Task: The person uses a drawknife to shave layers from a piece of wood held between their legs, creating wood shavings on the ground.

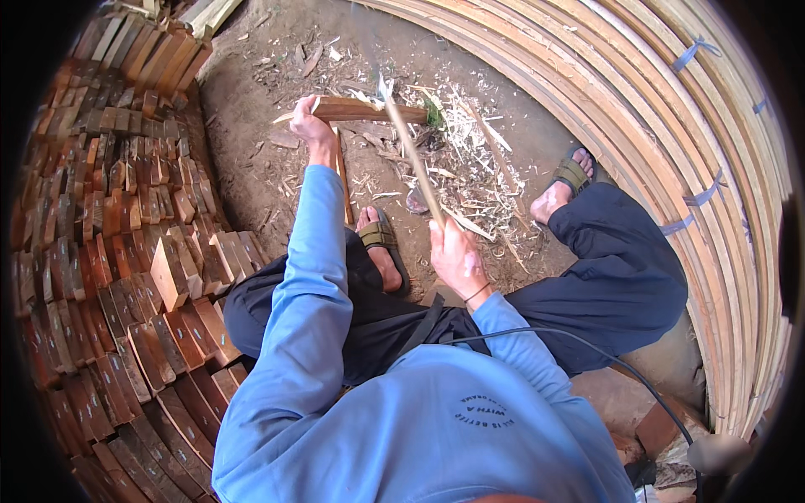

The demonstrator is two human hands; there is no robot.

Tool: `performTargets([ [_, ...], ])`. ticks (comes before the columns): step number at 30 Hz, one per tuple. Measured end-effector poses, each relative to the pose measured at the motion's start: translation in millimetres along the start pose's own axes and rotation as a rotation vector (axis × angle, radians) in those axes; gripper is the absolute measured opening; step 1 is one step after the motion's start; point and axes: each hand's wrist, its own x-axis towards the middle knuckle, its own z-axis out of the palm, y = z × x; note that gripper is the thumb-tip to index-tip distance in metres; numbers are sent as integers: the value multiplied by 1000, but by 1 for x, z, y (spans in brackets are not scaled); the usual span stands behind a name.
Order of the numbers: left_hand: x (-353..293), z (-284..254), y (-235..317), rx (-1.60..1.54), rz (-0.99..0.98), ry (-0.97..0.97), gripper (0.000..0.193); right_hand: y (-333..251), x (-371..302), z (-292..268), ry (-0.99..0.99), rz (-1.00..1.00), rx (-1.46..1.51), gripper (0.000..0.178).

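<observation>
My left hand (311,126), arm stretched forward, is closed around the left end of a short reddish-brown piece of wood (356,110). The piece lies crosswise above the dirt floor. My right hand (458,258) grips the lower end of a long, pale wooden handle (412,155) belonging to a bladed tool. The handle slants up and left, its far end over the middle of the wood piece. A thin, bluish, blurred streak shows beyond that end; I cannot make out the blade's exact shape. Pale wood shavings (476,172) lie under and right of the piece.
Stacked short wooden blocks (126,218) fill the left side. Long curved-looking planks (662,109), tied with blue strips, line the right. A narrow stick (343,176) stands below my left hand. My sandalled feet (381,243) flank the shavings. A dark cable (620,360) crosses my lap.
</observation>
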Motion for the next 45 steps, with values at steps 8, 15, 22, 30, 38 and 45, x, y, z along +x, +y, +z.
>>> performTargets([
  [8,-10,-2,10,-244,-184,-31,18,20,2,6,126,-194,-29,31],
  [15,-2,-6,11,-308,-249,8,20,16,3,3,26,-61,-69,29],
  [22,-18,-14,22,-437,-317,6,15,51,11,18,20,74,-127,27],
  [30,-13,-19,23,-699,-293,-379,11,25,-15,-66,193,-126,46,19],
  [38,5,2,48,-313,-332,-532,42,49,-32,-91,250,123,188,23],
  [45,64,-1,50,-78,-295,-507,30,53,-22,-87,238,238,359,25],
])
